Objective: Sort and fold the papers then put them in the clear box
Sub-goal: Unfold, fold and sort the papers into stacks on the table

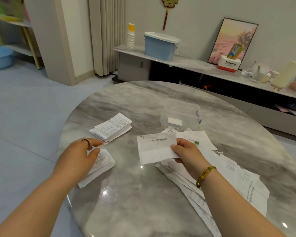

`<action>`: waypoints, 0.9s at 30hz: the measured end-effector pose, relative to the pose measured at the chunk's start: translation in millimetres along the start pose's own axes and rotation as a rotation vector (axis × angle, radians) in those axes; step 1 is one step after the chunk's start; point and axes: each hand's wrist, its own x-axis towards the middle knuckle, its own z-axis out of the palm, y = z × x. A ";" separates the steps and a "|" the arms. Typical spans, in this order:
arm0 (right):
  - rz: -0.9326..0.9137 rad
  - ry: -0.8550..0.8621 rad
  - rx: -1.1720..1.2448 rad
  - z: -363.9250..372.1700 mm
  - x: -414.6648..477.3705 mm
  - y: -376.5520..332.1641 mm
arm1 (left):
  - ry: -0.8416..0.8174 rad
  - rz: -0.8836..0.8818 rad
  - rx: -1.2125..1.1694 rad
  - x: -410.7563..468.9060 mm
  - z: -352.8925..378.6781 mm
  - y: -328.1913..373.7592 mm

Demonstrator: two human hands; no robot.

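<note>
My right hand (186,153) pinches the right edge of a white creased paper (155,147) with a small red logo, held above the round marble table (143,194). Under and right of that hand spreads a loose heap of unsorted papers (232,173). My left hand (80,156) rests with relaxed fingers on a small folded stack (102,165) near the table's left edge. Another folded stack of printed sheets (112,128) lies just beyond it. The clear box (181,113) stands at the far middle of the table, open, with one white folded piece inside.
Behind the table runs a low marble shelf (186,63) holding a blue lidded bin (159,46), stacked paper cups (130,35), a framed picture (232,40) and clutter at right. A blue basin (0,56) sits on the floor at far left.
</note>
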 end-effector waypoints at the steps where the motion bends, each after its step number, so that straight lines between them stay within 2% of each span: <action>1: -0.013 -0.016 -0.035 6.1 7.7 -5.1 | -0.057 -0.016 0.042 2.6 -0.9 -5.5; 5: -0.081 -0.070 -0.145 35.9 39.9 -29.3 | -0.268 -0.002 0.170 10.0 -4.1 -21.3; 8: -0.107 -0.085 -0.249 58.6 67.2 -43.3 | -0.331 0.036 0.265 14.7 -3.9 -27.7; 14: -0.108 -0.198 -0.448 93.6 104.4 -62.6 | -0.357 0.114 0.411 16.4 5.5 -29.2; 19: -0.123 -0.266 -0.594 116.3 126.5 -64.1 | -0.339 0.126 0.422 17.8 8.5 -35.6; 24: -0.167 -0.195 -0.700 134.8 142.5 -51.0 | -0.324 0.129 0.415 18.6 11.7 -38.4; 27: -0.180 -0.131 -0.842 138.8 143.9 -44.4 | -0.316 0.124 0.407 19.6 13.6 -36.9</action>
